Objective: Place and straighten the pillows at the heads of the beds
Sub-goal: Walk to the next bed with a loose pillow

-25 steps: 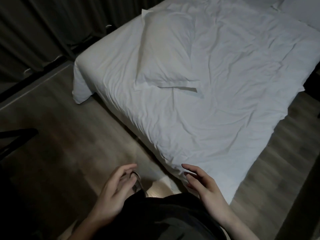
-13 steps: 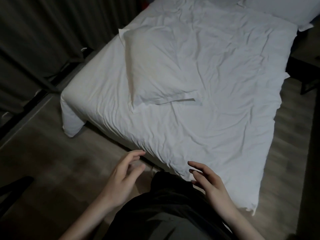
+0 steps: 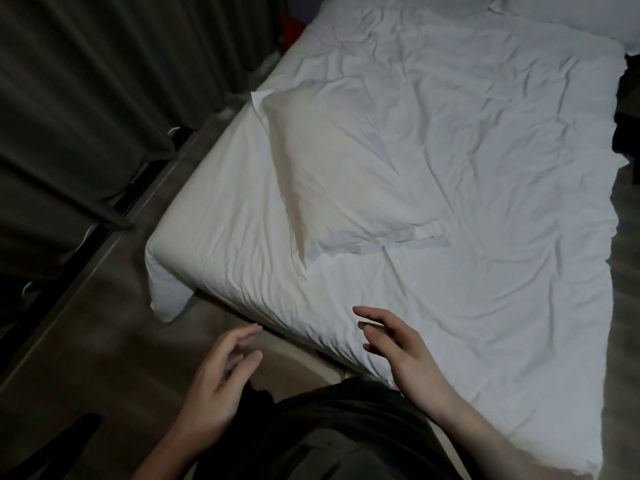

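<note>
A white pillow lies askew on the middle of the bed, on a rumpled white duvet, nearer the foot than the head. Another white pillow shows at the head of the bed, top right, partly cut off. My left hand hovers over the floor just short of the bed's foot edge, fingers loosely spread and empty. My right hand hangs over the foot edge of the duvet, fingers relaxed, holding nothing. Both hands are well short of the middle pillow.
Dark curtains hang along the left, with a narrow strip of wooden floor between them and the bed. Dark furniture stands at the bed's right side. A red object sits near the curtains at the top.
The view has moved closer to the foot of the bed and turned along it. Both hands have risen and reached forward; the right one is now over the duvet edge.
</note>
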